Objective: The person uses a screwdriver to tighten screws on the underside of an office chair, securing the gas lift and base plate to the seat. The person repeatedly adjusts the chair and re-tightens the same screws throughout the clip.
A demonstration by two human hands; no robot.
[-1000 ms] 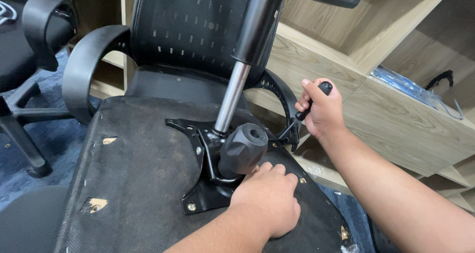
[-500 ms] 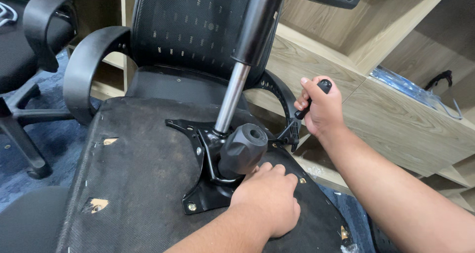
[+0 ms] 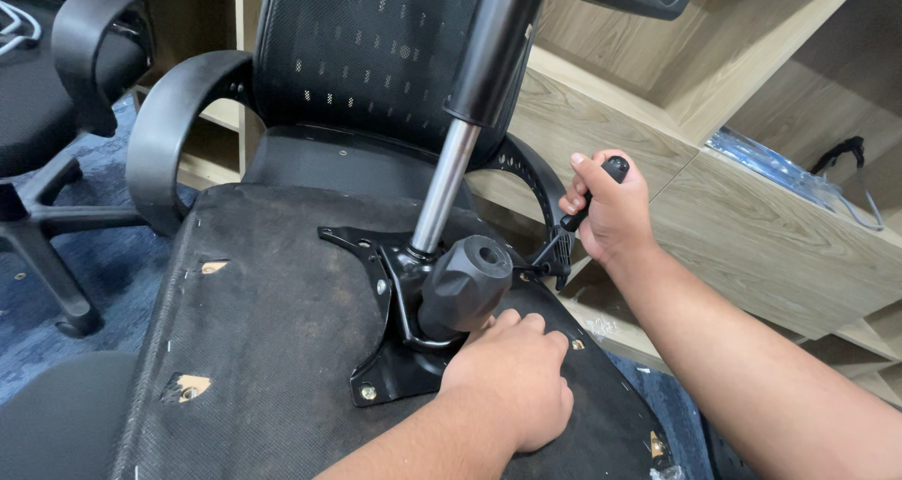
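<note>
Nothing visibly shifted since half a second ago. Nearest, left hand (image 3: 512, 372) pressed flat, fingers loose, on upturned chair seat underside (image 3: 272, 348) beside black metal plate (image 3: 385, 372) and round knob (image 3: 465, 287). Farther, right hand (image 3: 611, 208) clenched around black lever handle (image 3: 592, 198). Beyond, chrome cylinder (image 3: 442, 193), mesh backrest (image 3: 366, 48).

blue carpet (image 3: 103, 273), wood shelving (image 3: 780, 245), 2nd chair (image 3: 56, 95)

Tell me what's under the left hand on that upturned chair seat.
The left hand lies flat on the black seat underside, beside the round knob, covering part of the metal plate. Whatever lies beneath the palm is hidden.
</note>
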